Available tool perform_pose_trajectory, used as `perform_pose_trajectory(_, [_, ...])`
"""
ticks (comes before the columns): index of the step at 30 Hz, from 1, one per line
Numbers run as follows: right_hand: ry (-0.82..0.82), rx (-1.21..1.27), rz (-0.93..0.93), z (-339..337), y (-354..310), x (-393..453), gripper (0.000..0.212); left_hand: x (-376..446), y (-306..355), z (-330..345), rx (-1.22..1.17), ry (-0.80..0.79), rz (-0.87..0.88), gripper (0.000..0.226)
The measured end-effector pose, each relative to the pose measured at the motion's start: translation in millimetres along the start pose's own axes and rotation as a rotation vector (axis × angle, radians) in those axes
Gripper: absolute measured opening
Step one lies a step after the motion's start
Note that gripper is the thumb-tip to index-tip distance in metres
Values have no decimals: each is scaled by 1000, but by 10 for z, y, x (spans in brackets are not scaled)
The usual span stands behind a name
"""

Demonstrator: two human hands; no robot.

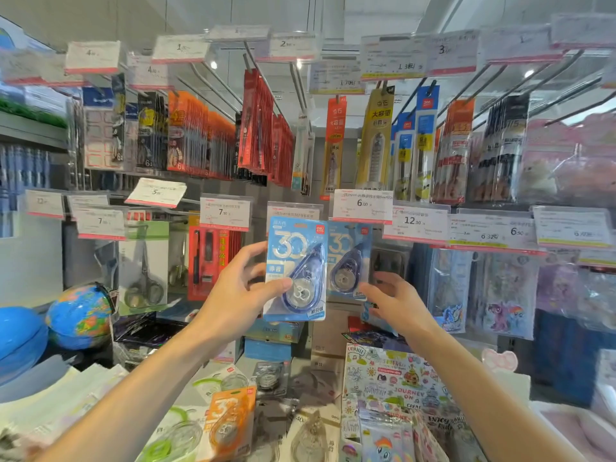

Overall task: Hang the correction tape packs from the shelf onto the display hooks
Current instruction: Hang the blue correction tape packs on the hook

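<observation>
My left hand (pixel 233 291) and right hand (pixel 395 300) are bare, no rings, no watch; both forearms are uncovered, with no sleeve in sight.

Setting: shop aisle, stationery display.
Back wall: grey panel (pixel 336 141) with long metal hooks (pixel 216 91) jutting out in rows.
Price tags: white cards with pink lower edges (pixel 225 213) in clear holders at the hook ends, two tiers.
Upper stock: hanging pen packs (pixel 196 135), red, orange, yellow and blue.
Left: grey shelving (pixel 30 131); two globes (pixel 80 316) below.
Right: pastel cartoon pouches (pixel 500 295).
Ceiling: white (pixel 166 15); small bright lamps (pixel 529 74).
Focus: edges blurred.
</observation>
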State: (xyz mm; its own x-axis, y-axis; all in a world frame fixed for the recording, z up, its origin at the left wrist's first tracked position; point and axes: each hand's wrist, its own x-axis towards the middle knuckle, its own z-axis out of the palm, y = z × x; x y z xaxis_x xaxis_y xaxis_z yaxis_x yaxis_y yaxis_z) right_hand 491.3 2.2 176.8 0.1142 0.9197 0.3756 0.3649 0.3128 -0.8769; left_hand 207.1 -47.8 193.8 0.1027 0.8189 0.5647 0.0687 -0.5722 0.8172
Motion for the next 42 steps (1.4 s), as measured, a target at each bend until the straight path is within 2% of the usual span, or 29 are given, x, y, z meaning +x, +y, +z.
perform_pose_trajectory(3, [34, -98, -74, -137, -65, -249, 43, -53, -28, 30, -63, -28, -36, 57])
perform_pose_trajectory(5, [-35, -41, -102, -159, -151, -406, 24, -84, -41, 77, -96, -44, -54, 57])
perform_pose_trajectory(7, [-138, 1, -126, -129, -241, -544, 16, -114, -45, 144, -115, -65, -58, 55])
perform_pose_trajectory(11, [-230, 83, -139, -19, -352, -676, 29, -147, -36, 291, -126, -98, -58, 55])
perform_pose_trajectory(18, [-232, 222, -125, -36, -386, -719, 31, -182, 24, 449, -99, -120, -16, 58])
perform_pose_trajectory(21, [-212, 258, -143, -132, -368, -746, 28, -182, 104, 506, 39, -126, 59, 56])
perform_pose_trajectory(24, [-193, 257, -184, -326, -344, -777, 36, -114, 227, 481, 184, -70, 170, 47])
perform_pose_trajectory(28, [-172, 201, -193, -563, -322, -781, 42, 147, 429, 411, 526, 20, 413, 38])
perform_pose_trajectory(33, [-189, 140, -178, -675, -280, -780, 28, 576, 619, 423, 848, 30, 686, 45])
perform_pose_trajectory(35, [-198, 115, -161, -685, -249, -785, 25, 692, 669, 439, 916, 10, 736, 48])
perform_pose_trajectory(38, [-206, 103, -131, -681, -217, -795, 26, 785, 732, 428, 974, 1, 775, 40])
perform_pose_trajectory(42, [-220, 79, -111, -645, -195, -769, 28, 798, 804, 348, 950, -25, 745, 31])
